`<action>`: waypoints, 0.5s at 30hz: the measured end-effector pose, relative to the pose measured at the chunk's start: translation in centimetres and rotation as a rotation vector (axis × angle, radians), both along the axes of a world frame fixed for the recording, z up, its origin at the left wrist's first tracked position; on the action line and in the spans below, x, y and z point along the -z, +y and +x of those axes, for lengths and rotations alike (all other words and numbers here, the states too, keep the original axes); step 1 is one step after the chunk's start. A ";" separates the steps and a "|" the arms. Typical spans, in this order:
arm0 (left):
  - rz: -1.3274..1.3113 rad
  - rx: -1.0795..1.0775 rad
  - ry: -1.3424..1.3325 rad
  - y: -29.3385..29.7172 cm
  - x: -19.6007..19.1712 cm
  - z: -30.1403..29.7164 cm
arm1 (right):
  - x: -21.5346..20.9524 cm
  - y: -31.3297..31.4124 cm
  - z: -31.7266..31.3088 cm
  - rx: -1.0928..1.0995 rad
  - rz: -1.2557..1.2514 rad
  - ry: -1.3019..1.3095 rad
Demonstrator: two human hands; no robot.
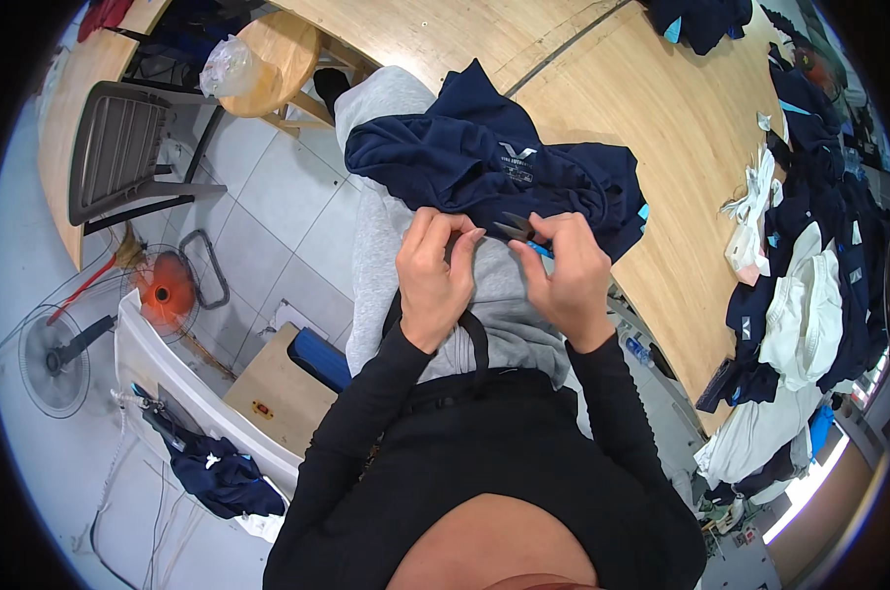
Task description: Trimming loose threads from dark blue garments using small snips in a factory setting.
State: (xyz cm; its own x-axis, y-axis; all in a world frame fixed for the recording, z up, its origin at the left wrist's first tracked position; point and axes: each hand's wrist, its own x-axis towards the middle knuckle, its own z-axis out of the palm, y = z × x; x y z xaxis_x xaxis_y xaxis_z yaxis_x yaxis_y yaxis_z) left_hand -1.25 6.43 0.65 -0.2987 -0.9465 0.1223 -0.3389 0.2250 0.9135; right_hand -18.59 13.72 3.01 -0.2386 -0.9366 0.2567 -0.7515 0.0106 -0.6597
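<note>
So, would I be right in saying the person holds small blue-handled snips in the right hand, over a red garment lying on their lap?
Not quite: the garment is navy blue, not red, as the head view shows. The rest holds: the right hand holds small blue-handled snips over it, and it lies on the person's lap, with the left hand close beside.

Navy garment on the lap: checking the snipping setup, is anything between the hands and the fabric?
Nothing visible: the left hand pinches the navy blue cloth garment directly, and the right hand holds small blue-handled thread snips at its edge.
</note>
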 end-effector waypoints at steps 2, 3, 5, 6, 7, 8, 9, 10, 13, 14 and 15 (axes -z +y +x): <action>-0.004 0.007 -0.014 0.0 0.1 0.1 | 0.2 -0.2 0.3 -0.054 -0.024 0.098; -0.008 0.014 -0.028 0.0 0.1 0.2 | 0.2 -0.3 0.4 -0.069 -0.031 0.112; -0.019 0.020 -0.027 0.0 0.1 0.2 | 0.4 -0.4 0.4 -0.088 -0.026 0.123; -0.030 0.024 -0.028 0.0 0.1 0.2 | 0.4 -0.4 0.4 -0.109 -0.021 0.134; -0.031 0.024 -0.027 0.0 0.1 0.2 | 0.4 -0.4 0.4 -0.109 -0.022 0.135; -0.036 0.027 -0.029 0.0 0.1 0.2 | 0.4 -0.5 0.5 -0.104 -0.028 0.123; -0.042 0.029 -0.031 0.0 0.1 0.2 | 0.4 -0.6 0.5 -0.100 -0.033 0.111; -0.043 0.030 -0.031 0.0 0.1 0.2 | 0.4 -0.6 0.5 -0.100 -0.034 0.112; -0.047 0.030 -0.039 0.0 0.1 0.2 | 0.7 -0.7 0.4 -0.098 -0.034 0.099; -0.050 0.029 -0.039 0.0 0.1 0.1 | 0.7 -0.6 0.4 -0.097 -0.032 0.098; -0.054 0.028 -0.039 0.0 0.1 0.1 | 0.8 -0.6 0.3 -0.096 -0.029 0.097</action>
State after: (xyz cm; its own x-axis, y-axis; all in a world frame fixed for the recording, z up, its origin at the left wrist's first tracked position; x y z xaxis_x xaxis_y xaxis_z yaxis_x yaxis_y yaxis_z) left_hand -1.14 6.45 0.58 -0.3306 -0.9300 0.1608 -0.3665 0.2836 0.8862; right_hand -18.25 13.10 2.18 -0.1210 -0.9457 0.3016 -0.8086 -0.0824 -0.5826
